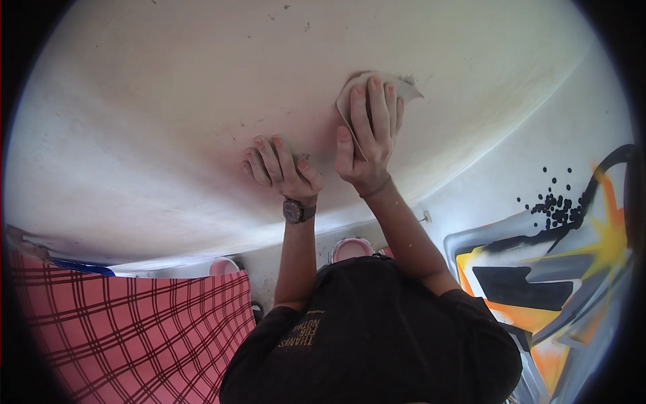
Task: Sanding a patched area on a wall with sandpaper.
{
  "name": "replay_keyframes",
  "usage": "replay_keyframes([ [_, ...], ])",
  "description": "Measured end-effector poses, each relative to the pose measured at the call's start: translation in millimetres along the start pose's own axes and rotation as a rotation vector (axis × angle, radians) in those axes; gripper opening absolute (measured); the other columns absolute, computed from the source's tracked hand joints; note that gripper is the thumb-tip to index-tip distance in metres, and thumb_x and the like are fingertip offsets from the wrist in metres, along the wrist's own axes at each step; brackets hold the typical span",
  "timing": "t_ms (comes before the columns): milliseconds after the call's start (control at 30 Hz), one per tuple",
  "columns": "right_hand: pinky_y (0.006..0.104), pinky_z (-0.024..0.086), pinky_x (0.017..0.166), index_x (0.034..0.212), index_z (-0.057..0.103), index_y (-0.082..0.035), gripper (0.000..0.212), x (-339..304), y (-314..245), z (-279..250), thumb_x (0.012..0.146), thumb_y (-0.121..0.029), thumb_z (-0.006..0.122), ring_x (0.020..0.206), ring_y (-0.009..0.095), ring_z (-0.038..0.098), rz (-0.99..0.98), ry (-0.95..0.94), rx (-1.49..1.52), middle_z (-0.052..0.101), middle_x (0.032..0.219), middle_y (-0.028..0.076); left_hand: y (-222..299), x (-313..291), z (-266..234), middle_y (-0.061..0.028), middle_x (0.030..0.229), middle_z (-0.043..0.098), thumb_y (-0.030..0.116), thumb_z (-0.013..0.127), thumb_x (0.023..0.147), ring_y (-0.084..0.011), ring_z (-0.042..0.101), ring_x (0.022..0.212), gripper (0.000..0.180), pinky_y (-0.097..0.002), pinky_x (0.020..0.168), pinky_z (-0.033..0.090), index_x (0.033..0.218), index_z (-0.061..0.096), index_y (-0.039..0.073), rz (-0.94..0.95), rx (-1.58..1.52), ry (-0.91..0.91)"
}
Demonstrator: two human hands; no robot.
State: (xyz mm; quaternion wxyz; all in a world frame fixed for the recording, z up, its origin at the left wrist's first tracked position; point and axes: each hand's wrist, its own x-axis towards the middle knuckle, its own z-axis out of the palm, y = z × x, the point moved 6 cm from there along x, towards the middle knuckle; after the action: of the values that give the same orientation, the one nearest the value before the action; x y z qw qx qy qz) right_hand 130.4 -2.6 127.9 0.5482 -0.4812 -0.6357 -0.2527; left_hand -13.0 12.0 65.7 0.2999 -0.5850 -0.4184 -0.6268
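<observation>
Closest is one black shirt (397, 330), below the sheet, with two bare forearms rising from it. One dark watch (294, 211) sits on the left wrist, lower and to the left of the sheet; one thin band (377, 188) circles the right wrist, just under it.

The left hand (286, 172), also lower left of the sheet, has its fingers loosely bent and a little apart, thumb out to the side, tips against the wall; no object shows in it. The right hand (373, 138) lies over the sheet, fingers straight out and close together, thumb apart toward the left.

The one pale sheet (345, 102) is under the right hand, against the wall, its left edge and upper-right corner sticking out. It looks light and thin, bendy rather than stiff, and could crease or tear at that corner. A flat palm across its middle seems the steadiest hold; the bare left edge would suit a pinch. Whether its face is rough or slick I cannot tell.

Behind the sheet spreads one pale wall (202, 101). Far below it stand two buckets, one nearly under it (351, 240) and one to the left, partly hidden by one pink checked cloth (148, 310). One colourful mural (538, 286) lies to its lower right.
</observation>
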Motion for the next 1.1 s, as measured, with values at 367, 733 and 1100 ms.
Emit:
replay_keyframes([
  [367,0.0502,0.016,0.115,0.134,0.055,-0.004,0.049,-7,13,-8,0.09,-0.027,0.049,0.137,0.036,0.035,0.057,0.071,0.056,0.046,0.143,0.016,13,-7,7,-0.0175,0.144,0.044,0.03,0.035,0.095,-0.0358,0.028,0.139,0.05,-0.0542,0.115,0.017,0.13,0.056,0.001,-0.004,-0.01,0.012],
  [733,0.05,0.015,0.115,0.134,0.055,-0.004,0.051,-14,17,-3,0.091,-0.03,0.046,0.137,0.036,0.035,0.065,0.079,0.063,0.045,0.144,0.016,11,-8,11,-0.0183,0.143,0.045,0.031,0.034,0.096,-0.0361,0.03,0.139,0.051,-0.054,0.115,0.017,0.13,0.056,0.001,-0.005,-0.009,0.019],
  [1100,0.0524,0.014,0.115,0.135,0.049,0.005,0.053,-19,16,10,0.093,-0.026,0.041,0.14,0.043,0.028,-0.015,0.013,-0.018,0.04,0.145,0.024,4,-9,19,-0.0183,0.143,0.045,0.032,0.034,0.096,-0.0366,0.03,0.138,0.051,-0.0542,0.115,0.018,0.129,0.057,0.001,0.002,-0.018,0.03],
])
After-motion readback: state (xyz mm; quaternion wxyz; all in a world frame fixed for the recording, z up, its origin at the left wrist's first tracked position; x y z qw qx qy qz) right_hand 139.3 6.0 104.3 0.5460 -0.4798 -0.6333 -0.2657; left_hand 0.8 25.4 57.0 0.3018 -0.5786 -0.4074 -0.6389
